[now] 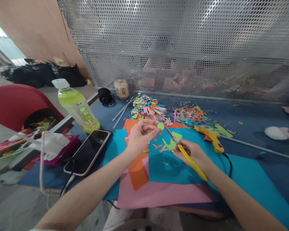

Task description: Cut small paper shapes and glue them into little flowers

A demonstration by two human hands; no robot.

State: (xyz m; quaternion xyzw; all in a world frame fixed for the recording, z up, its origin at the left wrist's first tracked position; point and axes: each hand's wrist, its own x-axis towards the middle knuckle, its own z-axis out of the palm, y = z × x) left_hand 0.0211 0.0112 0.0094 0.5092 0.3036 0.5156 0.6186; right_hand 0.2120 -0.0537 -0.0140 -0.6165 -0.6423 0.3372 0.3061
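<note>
My left hand (141, 134) pinches a small round light-green paper piece (161, 126) above the sheets. My right hand (194, 154) is closed round the yellow handles of a pair of scissors (183, 151), whose blades point up-left to the green piece. Under both hands lie a teal sheet (173, 166), an orange sheet (137, 170) and a pink sheet (159, 194), with light-green offcuts (171, 144) on the teal one.
A yellow glue gun (213, 138) lies right of my hands. A phone (88, 151) and a green drink bottle (77, 107) stand at left. Heaps of coloured paper scraps (146, 107) and glue sticks (121, 112) lie behind. A perforated metal screen (183, 48) closes the back. A red chair (16, 102) stands far left.
</note>
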